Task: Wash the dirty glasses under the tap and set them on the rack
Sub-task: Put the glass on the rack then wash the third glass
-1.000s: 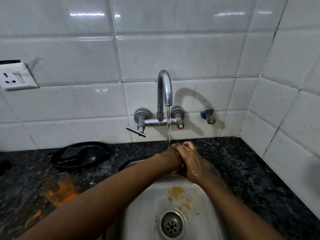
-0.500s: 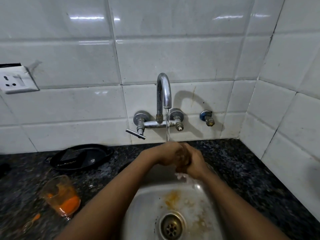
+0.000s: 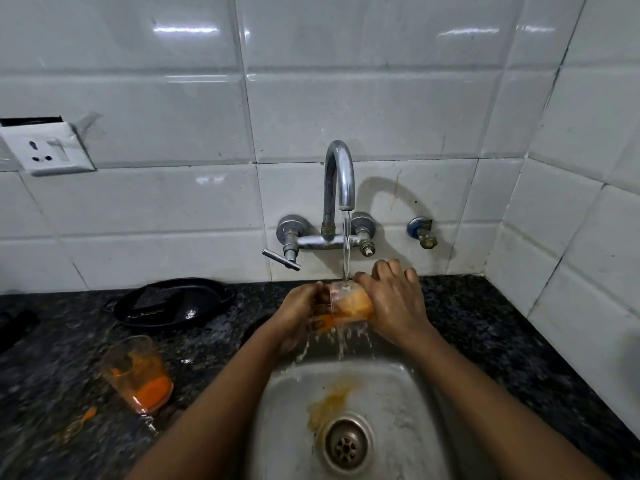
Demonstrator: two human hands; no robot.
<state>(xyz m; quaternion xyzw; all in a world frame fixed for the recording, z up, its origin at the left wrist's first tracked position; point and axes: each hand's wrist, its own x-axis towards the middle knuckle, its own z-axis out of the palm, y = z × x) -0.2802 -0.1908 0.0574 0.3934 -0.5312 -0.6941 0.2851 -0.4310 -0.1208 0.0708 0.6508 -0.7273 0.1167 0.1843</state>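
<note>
A clear glass smeared with orange residue lies sideways under the running tap, above the steel sink. My left hand grips its left end and my right hand curls over its right side. Water streams onto the glass and spills down into the sink. A second dirty glass with orange dregs stands on the dark counter to the left. No rack is in view.
A black oval tray lies on the granite counter behind the second glass. An orange smear marks the sink near the drain. A wall socket sits on the white tiles at left.
My hands have drawn slightly apart, and the glass now shows between them under the stream. Water now splashes off it into the sink.
</note>
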